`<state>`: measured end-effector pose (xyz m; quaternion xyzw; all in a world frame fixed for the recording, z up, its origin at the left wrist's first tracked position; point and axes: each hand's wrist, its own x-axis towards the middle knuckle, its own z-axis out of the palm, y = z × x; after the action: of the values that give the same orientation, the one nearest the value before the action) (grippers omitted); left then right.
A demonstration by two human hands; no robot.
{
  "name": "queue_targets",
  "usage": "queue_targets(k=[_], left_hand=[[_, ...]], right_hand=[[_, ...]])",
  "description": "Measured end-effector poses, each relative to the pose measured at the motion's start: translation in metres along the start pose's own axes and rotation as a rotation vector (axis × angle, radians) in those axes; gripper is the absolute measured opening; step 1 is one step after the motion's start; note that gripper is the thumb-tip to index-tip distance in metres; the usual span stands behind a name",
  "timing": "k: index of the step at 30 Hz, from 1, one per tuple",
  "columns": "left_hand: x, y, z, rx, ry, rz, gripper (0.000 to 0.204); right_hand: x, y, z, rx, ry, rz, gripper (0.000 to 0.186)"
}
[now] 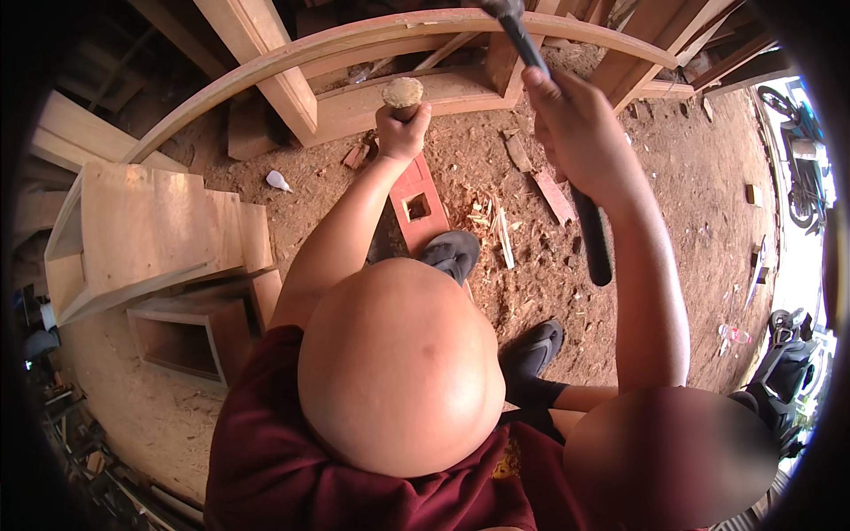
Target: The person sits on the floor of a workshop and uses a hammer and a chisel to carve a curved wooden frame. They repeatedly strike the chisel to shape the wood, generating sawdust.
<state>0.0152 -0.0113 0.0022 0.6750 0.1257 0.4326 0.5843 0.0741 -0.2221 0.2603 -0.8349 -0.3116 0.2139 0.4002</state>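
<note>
"Gripping what?"
"Clamping chisel (404, 90) in left hand (403, 135), hammer (591, 234) in right hand (577, 128), over red plank (411, 180) by shoe (453, 253)!"
"Risky?"
"Could glance off the frayed chisel end and catch left hand, if swung crooked!"

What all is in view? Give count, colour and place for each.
Hammer: 1, black handle, in the right hand
Handled tool: 1, brown with pale top, in the left hand
Beam with square hole: 1, red, centre
Wood chips: many, pale, right of beam
Offcuts: several, reddish and brown, on the ground
Bulb-shaped object: 1, white, ground, left of beam
Curved strip: 1, tan, across top
Panelled wooden structure: 1, tan, left
Open box: 1, brown, lower left
Two-wheelers: 2, blue and dark, right edge
Shoes: 2, dark, centre
Clothing: count unclear, maroon, bottom
Right hand: 1, bare, upper right
Left hand: 1, bare, upper centre
</note>
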Motion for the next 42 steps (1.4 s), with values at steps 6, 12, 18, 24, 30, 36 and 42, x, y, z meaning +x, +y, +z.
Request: queue_targets(k=[6, 12, 18, 24, 30, 36, 42], left_hand=[[0.000, 0.011, 0.001, 0.057, -0.001, -0.063, 0.025], [0.002, 0.012, 0.002, 0.083, 0.006, -0.041, 0.030], [0.001, 0.030, 0.024, 0.025, 0.044, 0.030, 0.013], [-0.004, 0.019, 0.001, 0.120, -0.033, -0.042, 0.017], [-0.007, 0.026, 0.012, 0.092, -0.022, -0.106, 0.020], [-0.005, 0.007, 0.011, -0.012, 0.085, -0.092, 0.016], [0.049, 0.010, -0.022, -0.268, 0.316, -0.469, 0.021]], right_hand=[[-0.022, -0.091, -0.042, 0.289, 0.324, -0.214, 0.042], [0.014, -0.049, -0.024, 0.010, 0.448, -0.382, 0.032], [0.019, 0.046, 0.073, -0.333, -0.080, -0.023, 0.043], [-0.005, -0.037, 0.011, -0.185, 0.234, -0.330, 0.041], [0.009, -0.012, 0.035, -0.018, 0.547, -0.531, 0.029], [-0.020, 0.089, 0.059, -0.153, -0.116, 0.157, 0.043], [-0.067, 0.131, 0.057, 0.258, -0.164, 0.489, 0.035]])
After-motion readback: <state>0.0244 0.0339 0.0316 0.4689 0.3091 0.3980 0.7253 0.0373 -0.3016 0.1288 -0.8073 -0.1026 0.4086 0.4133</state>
